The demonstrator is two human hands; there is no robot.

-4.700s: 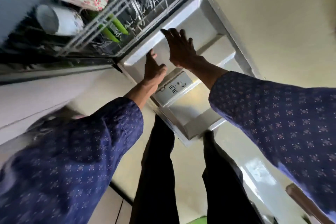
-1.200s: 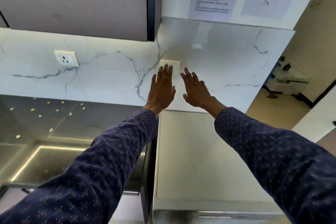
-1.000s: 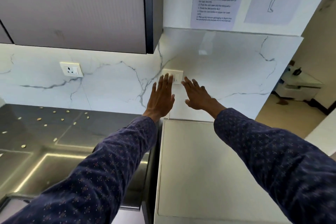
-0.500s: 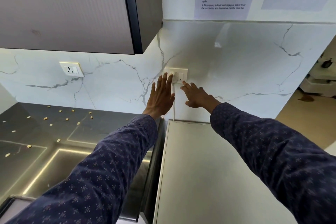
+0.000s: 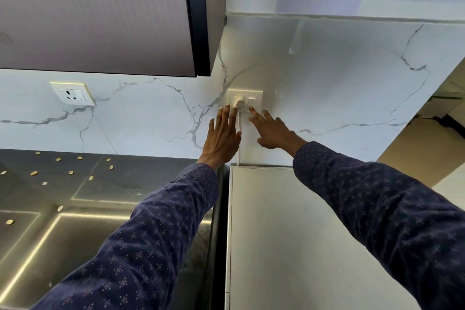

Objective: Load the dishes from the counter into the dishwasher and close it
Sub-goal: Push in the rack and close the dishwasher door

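Dishwasher: head view. Only a flat, pale top panel shows, at near right beneath the right sleeve; it appears to be the dishwasher's top. Its long axis runs from the near edge toward the far marble wall, butting the dark counter on its left. Door and racks lie out of frame, so closure cannot be confirmed. No dishes remain on the visible counter, only small scattered bits, which suggests loading is done. The left hand is flat and open, fingers straight, beside the plugged socket plate. The right hand is open, its extended fingers reaching the plate's switch; contact is unclear. Powering on seems to remain.
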